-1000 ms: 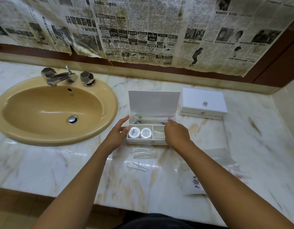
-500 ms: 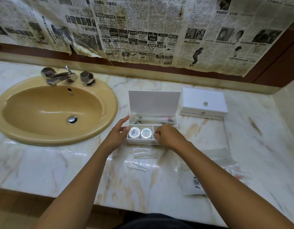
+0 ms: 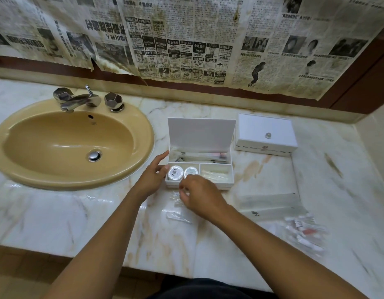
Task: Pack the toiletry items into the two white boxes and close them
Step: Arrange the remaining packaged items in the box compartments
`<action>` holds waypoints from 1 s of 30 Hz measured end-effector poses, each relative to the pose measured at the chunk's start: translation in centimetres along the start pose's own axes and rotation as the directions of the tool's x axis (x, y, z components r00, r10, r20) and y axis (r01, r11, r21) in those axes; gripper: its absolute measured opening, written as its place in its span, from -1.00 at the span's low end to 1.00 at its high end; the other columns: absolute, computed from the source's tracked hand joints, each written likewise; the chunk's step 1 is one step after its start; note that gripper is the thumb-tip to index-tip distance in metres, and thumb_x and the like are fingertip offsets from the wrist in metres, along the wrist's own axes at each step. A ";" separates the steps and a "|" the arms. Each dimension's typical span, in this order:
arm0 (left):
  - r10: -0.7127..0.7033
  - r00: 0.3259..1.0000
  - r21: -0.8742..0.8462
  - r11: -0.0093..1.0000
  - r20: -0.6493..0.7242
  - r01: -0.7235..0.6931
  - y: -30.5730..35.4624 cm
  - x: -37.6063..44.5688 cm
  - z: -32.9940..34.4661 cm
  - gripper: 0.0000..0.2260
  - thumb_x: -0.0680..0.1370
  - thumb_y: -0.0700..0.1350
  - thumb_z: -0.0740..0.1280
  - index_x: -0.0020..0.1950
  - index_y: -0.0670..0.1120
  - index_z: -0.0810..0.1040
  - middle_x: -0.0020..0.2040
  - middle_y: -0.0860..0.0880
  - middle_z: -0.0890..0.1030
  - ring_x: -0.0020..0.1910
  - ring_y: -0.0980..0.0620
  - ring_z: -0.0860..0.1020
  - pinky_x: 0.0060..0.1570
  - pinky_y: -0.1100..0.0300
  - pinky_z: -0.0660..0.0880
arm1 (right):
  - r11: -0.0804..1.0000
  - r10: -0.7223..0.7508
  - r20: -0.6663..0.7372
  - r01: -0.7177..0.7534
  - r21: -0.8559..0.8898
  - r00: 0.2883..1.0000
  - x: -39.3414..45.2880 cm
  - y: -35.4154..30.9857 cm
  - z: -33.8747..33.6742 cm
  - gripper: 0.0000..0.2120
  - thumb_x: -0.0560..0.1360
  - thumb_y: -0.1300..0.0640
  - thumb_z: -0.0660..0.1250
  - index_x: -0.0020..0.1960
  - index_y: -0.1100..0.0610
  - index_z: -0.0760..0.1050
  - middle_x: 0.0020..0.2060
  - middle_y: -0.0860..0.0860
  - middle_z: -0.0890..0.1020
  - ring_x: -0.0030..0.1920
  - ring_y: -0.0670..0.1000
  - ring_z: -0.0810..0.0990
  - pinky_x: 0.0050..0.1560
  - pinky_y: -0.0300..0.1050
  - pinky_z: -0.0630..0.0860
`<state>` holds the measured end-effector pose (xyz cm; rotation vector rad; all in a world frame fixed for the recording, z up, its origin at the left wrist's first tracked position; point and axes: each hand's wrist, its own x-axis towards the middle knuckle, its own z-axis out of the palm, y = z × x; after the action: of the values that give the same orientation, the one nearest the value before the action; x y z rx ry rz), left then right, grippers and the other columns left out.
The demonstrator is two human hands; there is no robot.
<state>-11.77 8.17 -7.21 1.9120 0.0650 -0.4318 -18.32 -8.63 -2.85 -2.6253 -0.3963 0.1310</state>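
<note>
My left hand [image 3: 152, 178] rests open-fingered against the open white box [image 3: 199, 167] on the desk [image 3: 273, 175]; my right hand [image 3: 199, 197] curls over clear packets [image 3: 178, 215], grip unclear; second box [image 3: 265, 134] lidded.

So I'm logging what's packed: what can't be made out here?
- Head view: the right hand covers the clear packets under it; whether it grips one is unclear.
- Items at the counter's right: motion-blurred.
- Closed box: lid hides contents.
- Round tins in the open box: print too small.
</note>
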 end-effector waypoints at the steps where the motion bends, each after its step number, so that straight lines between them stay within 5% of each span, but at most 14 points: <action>1: -0.001 1.000 -0.003 1.000 0.003 0.001 0.0 0.0 0.0 -0.61 0.66 -0.03 0.20 0.47 0.25 0.30 -0.08 0.09 0.56 -0.17 0.19 0.47 0.12 0.12 0.40 | 1.000 -0.010 0.053 0.011 -0.018 0.999 -0.3 -0.3 0.7 -0.79 0.51 0.12 0.24 0.01 0.17 0.60 -0.05 0.09 0.60 0.03 0.14 0.55 -0.05 0.01 0.51; 6: -0.012 1.000 0.009 1.000 0.005 0.012 0.1 -0.1 0.0 -0.61 0.66 -0.02 0.19 0.47 0.27 0.28 0.12 -0.02 0.59 -0.07 0.16 0.48 0.14 0.11 0.40 | 0.990 -0.028 0.269 0.063 -0.123 0.963 -1.7 -0.9 3.6 -0.75 0.51 0.17 0.21 0.15 0.20 0.52 0.08 0.14 0.54 0.12 0.19 0.50 -0.02 0.01 0.46; 18: -0.015 1.000 0.001 1.000 0.011 0.015 -0.1 0.0 0.0 -0.61 0.66 0.00 0.19 0.46 0.29 0.27 0.19 -0.05 0.59 0.07 0.04 0.49 0.27 0.01 0.39 | 0.973 -0.049 0.293 0.111 -0.202 0.955 -2.3 -1.0 4.4 -0.80 0.47 0.39 0.17 0.04 0.30 0.51 0.00 0.22 0.55 0.03 0.24 0.50 -0.18 -0.05 0.25; 24: -0.011 1.000 0.000 1.000 0.016 0.011 -0.1 0.1 0.0 -0.62 0.66 0.00 0.19 0.44 0.32 0.28 0.18 -0.03 0.61 0.15 0.02 0.53 0.29 0.01 0.41 | 0.994 -0.023 0.138 0.038 -0.106 0.990 -1.2 -0.9 2.7 -0.82 0.46 0.27 0.22 -0.05 0.23 0.59 -0.07 0.17 0.62 -0.01 0.24 0.56 -0.15 -0.05 0.45; 30: -0.005 1.000 -0.013 1.000 0.011 0.005 -0.1 0.0 0.1 -0.61 0.66 -0.03 0.19 0.46 0.29 0.29 0.08 -0.01 0.61 -0.02 0.10 0.50 0.19 0.07 0.41 | 0.998 0.061 -0.105 -0.063 -0.017 0.993 1.0 0.1 -1.5 -0.80 0.48 0.22 0.22 0.01 0.19 0.60 -0.05 0.07 0.58 0.03 0.12 0.53 -0.06 0.03 0.50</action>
<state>-11.85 8.14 -7.32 1.8963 0.0652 -0.4442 -17.10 -9.04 -1.62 -2.6520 -0.2815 0.0099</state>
